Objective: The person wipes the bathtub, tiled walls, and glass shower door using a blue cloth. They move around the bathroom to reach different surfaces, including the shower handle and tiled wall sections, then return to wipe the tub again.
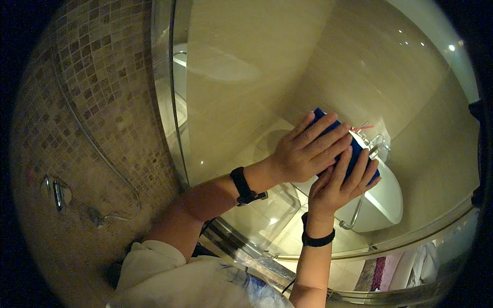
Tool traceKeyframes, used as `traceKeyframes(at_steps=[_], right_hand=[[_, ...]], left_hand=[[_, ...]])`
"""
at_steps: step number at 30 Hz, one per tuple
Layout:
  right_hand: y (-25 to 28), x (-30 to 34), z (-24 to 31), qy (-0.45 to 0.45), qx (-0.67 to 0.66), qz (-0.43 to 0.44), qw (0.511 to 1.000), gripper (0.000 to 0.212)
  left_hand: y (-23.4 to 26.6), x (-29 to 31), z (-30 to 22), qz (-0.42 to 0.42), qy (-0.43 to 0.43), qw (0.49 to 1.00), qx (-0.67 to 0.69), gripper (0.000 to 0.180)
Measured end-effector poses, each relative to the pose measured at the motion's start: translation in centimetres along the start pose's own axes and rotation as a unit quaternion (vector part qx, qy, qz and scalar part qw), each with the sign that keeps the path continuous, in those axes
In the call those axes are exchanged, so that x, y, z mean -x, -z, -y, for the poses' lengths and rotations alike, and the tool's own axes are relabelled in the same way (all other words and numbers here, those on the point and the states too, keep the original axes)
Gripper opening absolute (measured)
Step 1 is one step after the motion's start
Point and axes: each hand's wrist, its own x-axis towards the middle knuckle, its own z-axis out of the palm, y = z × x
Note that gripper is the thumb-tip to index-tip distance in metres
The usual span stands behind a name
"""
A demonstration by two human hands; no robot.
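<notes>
A blue cloth lies beneath both my hands, in front of the clear glass shower panel. My left hand reaches across from the lower left, its long fingers laid over the cloth's upper left part. Just below and to the right, my right hand covers the lower part, fingers pointing up and right. The two hands touch or nearly touch. Both hold the cloth from its near side; their palms hide much of it and I cannot make out the thumbs. A dark band circles each wrist.
Beyond the glass stands a white washbasin with a chrome tap. On the left, a mosaic-tiled wall carries a shower valve and a hanging hose. A curved metal rail runs along the lower right, near folded textiles.
</notes>
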Motion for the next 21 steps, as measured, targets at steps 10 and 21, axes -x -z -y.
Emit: traceKeyframes(at_steps=[10, 21], right_hand=[[-3.6, 12.5, 8.0, 0.085, 0.010, 0.093, 0.992, 0.031], [-7.3, -2.3, 11.7, -0.023, 0.031, 0.010, 0.999, 0.038]], left_hand=[[2.5, 15.3, 4.2, 0.024, -0.020, 0.999, 0.020, 0.039], [4.8, 3.0, 13.2, 0.011, -0.017, 0.998, 0.056, 0.042]])
